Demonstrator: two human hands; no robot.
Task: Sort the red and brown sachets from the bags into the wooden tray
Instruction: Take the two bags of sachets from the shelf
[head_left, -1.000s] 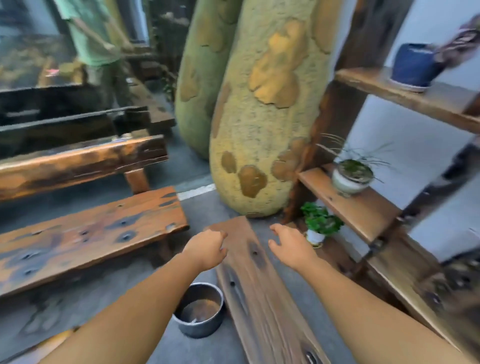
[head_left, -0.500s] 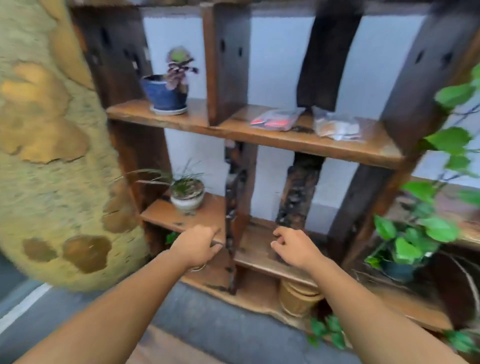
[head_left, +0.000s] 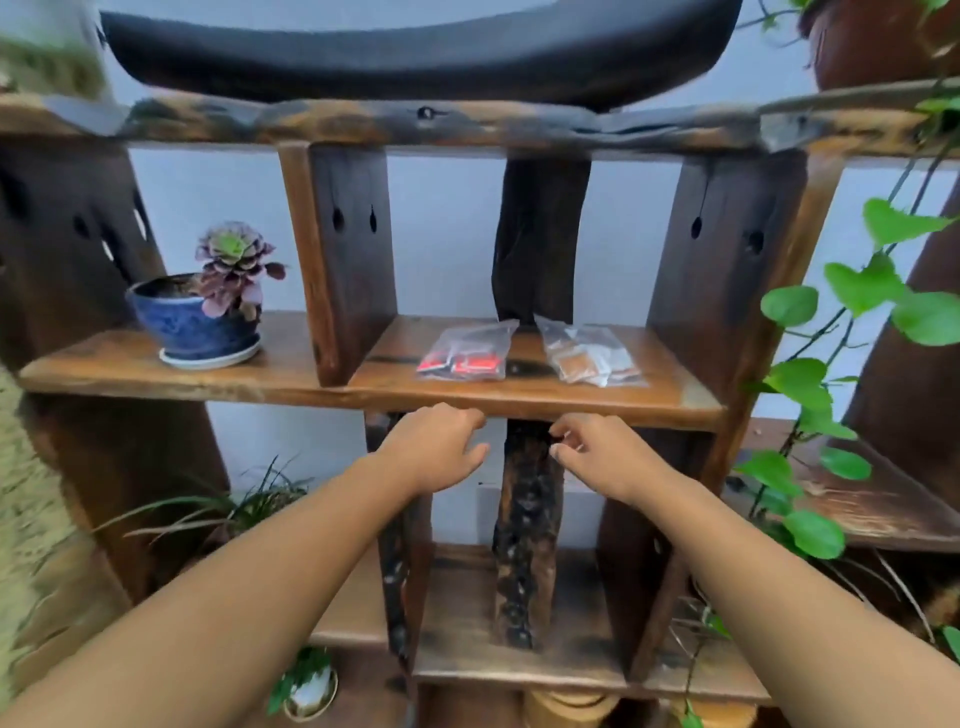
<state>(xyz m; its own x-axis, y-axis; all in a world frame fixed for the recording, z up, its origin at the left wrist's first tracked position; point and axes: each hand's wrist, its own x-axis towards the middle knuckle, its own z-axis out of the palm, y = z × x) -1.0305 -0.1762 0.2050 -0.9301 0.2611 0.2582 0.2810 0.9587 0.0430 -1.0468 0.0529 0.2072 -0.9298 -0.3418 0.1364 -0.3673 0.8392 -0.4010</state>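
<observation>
Here, no legible writing on red-sachet bag (head_left: 464, 353) or brown-sachet bag (head_left: 589, 353); left hand (head_left: 434, 445) & right hand (head_left: 597, 451) loosely curled, empty.

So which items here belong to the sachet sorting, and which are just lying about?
Job: clear bag of red sachets; clear bag of brown sachets; left hand; right hand.
Bystanders: blue glazed pot with purple succulent; green trailing vine.
</observation>
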